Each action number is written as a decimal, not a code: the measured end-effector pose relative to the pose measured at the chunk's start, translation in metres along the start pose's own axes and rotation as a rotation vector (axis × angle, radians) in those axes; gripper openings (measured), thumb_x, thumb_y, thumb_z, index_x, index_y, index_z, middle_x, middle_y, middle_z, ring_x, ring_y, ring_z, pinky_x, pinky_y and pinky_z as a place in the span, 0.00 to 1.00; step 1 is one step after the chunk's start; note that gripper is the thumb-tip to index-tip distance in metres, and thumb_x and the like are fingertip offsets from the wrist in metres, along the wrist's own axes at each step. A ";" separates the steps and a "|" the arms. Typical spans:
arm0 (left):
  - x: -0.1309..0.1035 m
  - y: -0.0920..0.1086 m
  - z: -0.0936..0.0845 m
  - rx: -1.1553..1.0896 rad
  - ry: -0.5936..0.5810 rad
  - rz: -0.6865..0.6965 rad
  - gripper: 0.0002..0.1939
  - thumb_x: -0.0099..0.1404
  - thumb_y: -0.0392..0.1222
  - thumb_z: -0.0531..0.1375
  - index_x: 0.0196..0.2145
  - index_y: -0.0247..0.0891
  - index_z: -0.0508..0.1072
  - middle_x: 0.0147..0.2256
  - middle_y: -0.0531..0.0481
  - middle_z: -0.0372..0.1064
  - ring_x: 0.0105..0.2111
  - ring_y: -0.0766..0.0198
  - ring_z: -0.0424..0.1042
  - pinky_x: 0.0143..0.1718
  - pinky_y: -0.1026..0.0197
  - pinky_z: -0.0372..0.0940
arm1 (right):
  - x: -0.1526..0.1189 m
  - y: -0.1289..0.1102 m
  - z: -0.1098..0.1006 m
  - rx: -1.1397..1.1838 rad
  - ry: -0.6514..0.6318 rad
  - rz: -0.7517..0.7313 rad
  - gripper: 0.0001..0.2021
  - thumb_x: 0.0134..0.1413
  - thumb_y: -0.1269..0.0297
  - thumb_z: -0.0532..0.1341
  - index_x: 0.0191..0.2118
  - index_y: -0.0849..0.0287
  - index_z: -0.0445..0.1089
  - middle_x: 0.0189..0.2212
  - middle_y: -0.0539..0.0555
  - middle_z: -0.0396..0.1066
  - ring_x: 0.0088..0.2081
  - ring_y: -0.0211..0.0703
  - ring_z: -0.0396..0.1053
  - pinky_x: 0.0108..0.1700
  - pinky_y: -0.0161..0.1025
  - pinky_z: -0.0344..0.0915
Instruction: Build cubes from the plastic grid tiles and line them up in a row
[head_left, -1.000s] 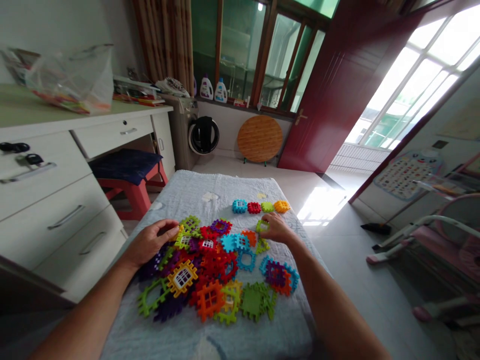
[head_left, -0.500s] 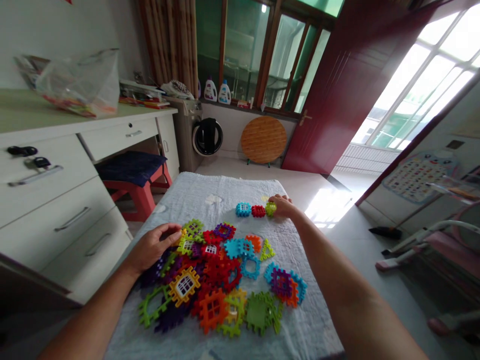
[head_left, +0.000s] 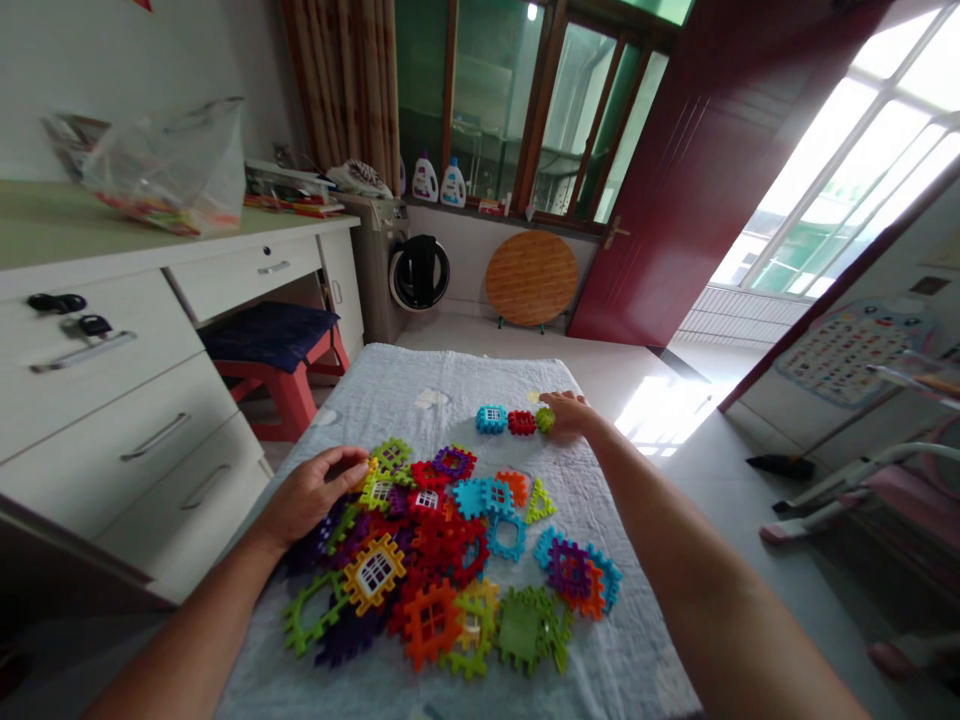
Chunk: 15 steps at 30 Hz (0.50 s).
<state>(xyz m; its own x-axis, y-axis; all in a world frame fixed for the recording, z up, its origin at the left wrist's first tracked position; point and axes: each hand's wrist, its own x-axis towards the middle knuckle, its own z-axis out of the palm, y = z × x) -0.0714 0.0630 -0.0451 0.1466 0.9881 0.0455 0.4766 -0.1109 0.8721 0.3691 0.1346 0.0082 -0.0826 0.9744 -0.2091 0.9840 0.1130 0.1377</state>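
A blue block (head_left: 492,419), a red block (head_left: 521,423) and a yellow-green block (head_left: 544,419) stand in a row at the far part of the cloth-covered table (head_left: 450,372). My right hand (head_left: 568,412) is closed round the right side of the yellow-green block. My left hand (head_left: 319,492) is at the left edge of a heap of toothed plastic pieces, its fingers closed on a small yellow piece (head_left: 370,470). In the heap lie a yellow piece with a white window (head_left: 374,573), red pieces (head_left: 439,545) and an orange piece (head_left: 431,624).
Blue, purple and orange pieces (head_left: 574,570) overlap right of the heap, beside my right forearm. A white desk (head_left: 150,365) and a red stool (head_left: 289,390) stand at the left. A pink chair (head_left: 907,500) is at the right.
The whole view has shifted slightly. The fingers of my right hand look a little more extended over the yellow-green block. My left hand has barely moved.
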 end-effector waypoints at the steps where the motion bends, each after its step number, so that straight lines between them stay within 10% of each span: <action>1: 0.000 0.000 0.000 -0.007 -0.004 -0.001 0.27 0.55 0.61 0.60 0.44 0.39 0.73 0.43 0.47 0.76 0.44 0.53 0.74 0.47 0.58 0.68 | 0.001 -0.002 -0.001 -0.008 -0.014 -0.008 0.40 0.36 0.65 0.66 0.61 0.54 0.57 0.55 0.58 0.63 0.55 0.59 0.56 0.51 0.49 0.56; 15: -0.003 0.017 -0.001 0.031 0.024 0.010 0.26 0.53 0.61 0.60 0.41 0.39 0.75 0.40 0.49 0.77 0.42 0.54 0.75 0.44 0.61 0.69 | 0.000 -0.013 -0.003 -0.032 -0.037 -0.028 0.27 0.38 0.70 0.64 0.50 0.56 0.68 0.50 0.60 0.67 0.52 0.61 0.59 0.49 0.53 0.57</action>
<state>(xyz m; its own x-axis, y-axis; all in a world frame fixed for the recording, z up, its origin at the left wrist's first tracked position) -0.0646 0.0583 -0.0305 0.1307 0.9892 0.0661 0.5022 -0.1235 0.8559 0.3553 0.1334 0.0098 -0.1032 0.9630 -0.2488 0.9758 0.1465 0.1622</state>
